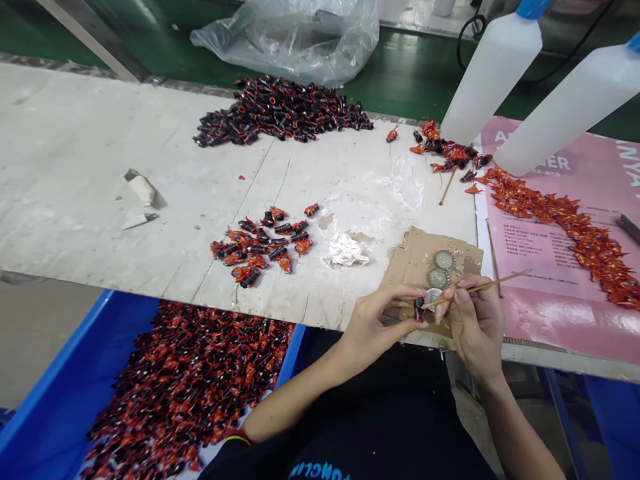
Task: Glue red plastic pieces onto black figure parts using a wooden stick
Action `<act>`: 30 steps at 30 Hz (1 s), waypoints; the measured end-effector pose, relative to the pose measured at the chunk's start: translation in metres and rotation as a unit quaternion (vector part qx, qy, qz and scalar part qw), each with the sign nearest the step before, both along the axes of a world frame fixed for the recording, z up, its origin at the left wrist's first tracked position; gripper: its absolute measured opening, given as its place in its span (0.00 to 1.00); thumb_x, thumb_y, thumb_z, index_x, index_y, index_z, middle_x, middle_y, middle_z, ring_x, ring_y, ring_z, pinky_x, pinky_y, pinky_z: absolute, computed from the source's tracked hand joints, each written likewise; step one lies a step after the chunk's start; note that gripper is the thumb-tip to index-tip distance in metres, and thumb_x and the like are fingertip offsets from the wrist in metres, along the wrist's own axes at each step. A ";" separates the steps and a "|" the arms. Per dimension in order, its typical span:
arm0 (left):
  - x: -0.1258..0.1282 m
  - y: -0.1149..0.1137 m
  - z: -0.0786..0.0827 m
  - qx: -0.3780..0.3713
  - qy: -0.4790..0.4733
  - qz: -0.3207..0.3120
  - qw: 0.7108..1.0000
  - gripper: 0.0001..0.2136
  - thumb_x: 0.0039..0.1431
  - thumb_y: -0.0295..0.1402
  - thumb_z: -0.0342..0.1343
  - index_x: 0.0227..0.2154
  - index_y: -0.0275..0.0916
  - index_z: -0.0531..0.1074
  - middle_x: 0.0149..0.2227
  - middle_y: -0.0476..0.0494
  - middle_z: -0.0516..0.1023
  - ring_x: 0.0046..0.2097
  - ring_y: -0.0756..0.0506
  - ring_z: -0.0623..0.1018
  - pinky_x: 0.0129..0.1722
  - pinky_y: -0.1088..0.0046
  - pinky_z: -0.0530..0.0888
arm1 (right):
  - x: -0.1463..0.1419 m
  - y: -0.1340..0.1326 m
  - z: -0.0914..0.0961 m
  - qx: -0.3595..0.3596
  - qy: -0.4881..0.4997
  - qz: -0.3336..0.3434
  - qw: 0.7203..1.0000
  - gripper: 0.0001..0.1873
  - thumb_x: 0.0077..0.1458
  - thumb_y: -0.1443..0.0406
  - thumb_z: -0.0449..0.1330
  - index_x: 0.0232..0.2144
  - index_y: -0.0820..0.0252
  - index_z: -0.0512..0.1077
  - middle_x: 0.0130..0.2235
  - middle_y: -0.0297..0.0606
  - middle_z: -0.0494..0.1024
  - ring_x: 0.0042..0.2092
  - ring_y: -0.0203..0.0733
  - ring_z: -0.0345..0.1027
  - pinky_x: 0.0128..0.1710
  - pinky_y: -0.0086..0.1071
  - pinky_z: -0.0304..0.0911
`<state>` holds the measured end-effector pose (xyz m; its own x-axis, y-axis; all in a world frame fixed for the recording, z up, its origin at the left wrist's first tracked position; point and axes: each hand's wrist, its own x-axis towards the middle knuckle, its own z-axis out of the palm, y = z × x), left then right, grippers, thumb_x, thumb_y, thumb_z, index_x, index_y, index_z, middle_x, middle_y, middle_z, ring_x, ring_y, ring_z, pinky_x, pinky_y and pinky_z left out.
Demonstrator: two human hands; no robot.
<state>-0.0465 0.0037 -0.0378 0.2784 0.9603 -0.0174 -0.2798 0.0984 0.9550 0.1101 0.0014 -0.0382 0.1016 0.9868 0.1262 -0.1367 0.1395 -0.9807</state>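
Between the thumb and fingers of my left hand (373,325) is a small black tubular piece (419,309) with a reddish edge. My right hand (475,327) is closed round a thin wooden stick (493,283), its tip touching or very near the black piece. Fingers of the right hand also meet a whitish round thing (433,299), partly hidden; I cannot tell if it is held. Under both hands lies a piece of brown cardboard (415,257) with greyish round caps (443,260) on it.
A heap of black pieces (285,110) lies at the back, orange pieces (560,207) on a pink sheet (530,293) at right. Two white bottles (493,73) stand behind. Mixed pieces (263,243) and crumpled tissue (347,249) lie mid-table. A blue bin (65,393) sits below left.
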 end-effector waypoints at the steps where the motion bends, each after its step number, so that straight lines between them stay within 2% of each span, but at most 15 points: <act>1: 0.000 0.000 0.001 0.001 0.002 0.002 1.000 0.13 0.52 0.27 0.66 0.42 0.40 0.76 0.45 0.43 0.82 0.45 0.45 0.83 0.47 0.72 0.79 | 0.000 0.000 0.000 0.001 0.003 0.001 1.000 0.01 0.63 0.64 0.56 0.37 0.53 0.67 0.31 0.29 0.71 0.26 0.29 0.67 0.24 0.23 0.67; 5: 0.000 0.000 0.003 0.005 0.008 0.005 1.000 0.13 0.52 0.26 0.67 0.41 0.40 0.77 0.45 0.44 0.82 0.44 0.46 0.83 0.44 0.76 0.80 | -0.001 0.001 0.000 -0.005 -0.005 0.001 1.000 0.01 0.64 0.64 0.55 0.37 0.54 0.67 0.30 0.29 0.72 0.26 0.30 0.68 0.23 0.24 0.68; 8: -0.001 0.001 0.002 -0.006 0.010 0.011 1.000 0.13 0.50 0.25 0.68 0.40 0.41 0.78 0.43 0.46 0.83 0.43 0.47 0.83 0.45 0.78 0.79 | 0.000 0.001 0.003 0.017 -0.052 0.002 0.999 0.02 0.64 0.65 0.54 0.38 0.54 0.66 0.29 0.29 0.73 0.25 0.30 0.69 0.23 0.24 0.68; 11: -0.001 0.002 0.000 -0.026 0.008 0.012 1.000 0.13 0.49 0.25 0.68 0.38 0.40 0.78 0.41 0.46 0.84 0.41 0.47 0.83 0.43 0.77 0.80 | 0.003 0.000 0.004 0.098 -0.150 -0.001 0.984 0.05 0.63 0.69 0.54 0.39 0.54 0.68 0.31 0.30 0.75 0.26 0.31 0.71 0.25 0.25 0.70; 14: -0.001 0.002 -0.001 -0.039 0.007 0.008 0.999 0.12 0.49 0.25 0.68 0.38 0.38 0.78 0.40 0.44 0.84 0.40 0.46 0.83 0.42 0.76 0.81 | 0.006 -0.002 0.002 0.229 -0.262 0.012 0.937 0.11 0.60 0.73 0.56 0.42 0.53 0.70 0.34 0.33 0.77 0.32 0.35 0.75 0.31 0.29 0.73; 16: -0.001 0.002 -0.001 -0.035 0.011 0.014 0.999 0.12 0.48 0.24 0.68 0.38 0.37 0.78 0.40 0.44 0.84 0.40 0.46 0.83 0.42 0.76 0.81 | 0.006 -0.005 0.000 0.287 -0.293 0.009 0.912 0.15 0.58 0.76 0.57 0.44 0.53 0.70 0.34 0.33 0.78 0.36 0.37 0.76 0.34 0.30 0.74; 17: 0.000 0.002 0.000 -0.031 0.015 0.020 0.999 0.12 0.48 0.24 0.68 0.37 0.37 0.78 0.40 0.44 0.84 0.40 0.46 0.83 0.41 0.76 0.81 | 0.006 -0.007 -0.001 0.287 -0.282 0.000 0.915 0.16 0.58 0.76 0.57 0.45 0.54 0.70 0.34 0.33 0.78 0.37 0.37 0.75 0.34 0.30 0.74; 18: 0.000 0.001 0.000 -0.027 0.017 0.026 0.999 0.12 0.47 0.24 0.68 0.37 0.37 0.78 0.40 0.44 0.84 0.40 0.46 0.83 0.41 0.76 0.81 | 0.005 -0.008 -0.002 0.268 -0.250 -0.012 0.930 0.16 0.58 0.76 0.57 0.45 0.54 0.70 0.35 0.33 0.77 0.36 0.36 0.75 0.33 0.29 0.74; 21: 0.001 0.000 -0.001 -0.019 0.007 0.035 0.999 0.13 0.45 0.24 0.70 0.36 0.37 0.77 0.40 0.43 0.83 0.41 0.46 0.83 0.41 0.76 0.81 | 0.001 -0.013 -0.003 0.169 -0.088 -0.045 0.981 0.13 0.61 0.75 0.54 0.42 0.53 0.70 0.34 0.31 0.75 0.31 0.32 0.72 0.28 0.26 0.71; 23: 0.002 0.001 -0.002 -0.016 -0.007 0.034 0.999 0.13 0.45 0.25 0.70 0.36 0.37 0.77 0.41 0.43 0.83 0.41 0.46 0.83 0.41 0.76 0.81 | 0.000 -0.014 -0.004 0.127 -0.004 -0.053 0.991 0.10 0.62 0.73 0.54 0.39 0.53 0.70 0.35 0.31 0.73 0.29 0.31 0.69 0.26 0.26 0.69; 26: 0.002 0.002 -0.003 -0.012 -0.019 0.029 0.999 0.13 0.46 0.24 0.69 0.37 0.37 0.76 0.43 0.43 0.83 0.41 0.46 0.83 0.43 0.76 0.81 | 0.001 -0.015 -0.006 0.098 0.029 -0.041 0.994 0.08 0.61 0.72 0.56 0.36 0.54 0.71 0.34 0.31 0.70 0.27 0.30 0.68 0.25 0.26 0.66; 30: 0.001 0.003 -0.004 -0.012 -0.023 0.019 0.999 0.13 0.48 0.24 0.69 0.37 0.37 0.76 0.43 0.42 0.83 0.42 0.46 0.83 0.43 0.75 0.81 | 0.002 -0.015 -0.007 0.082 0.007 -0.022 0.996 0.08 0.61 0.72 0.56 0.38 0.54 0.71 0.34 0.31 0.68 0.29 0.29 0.68 0.28 0.25 0.66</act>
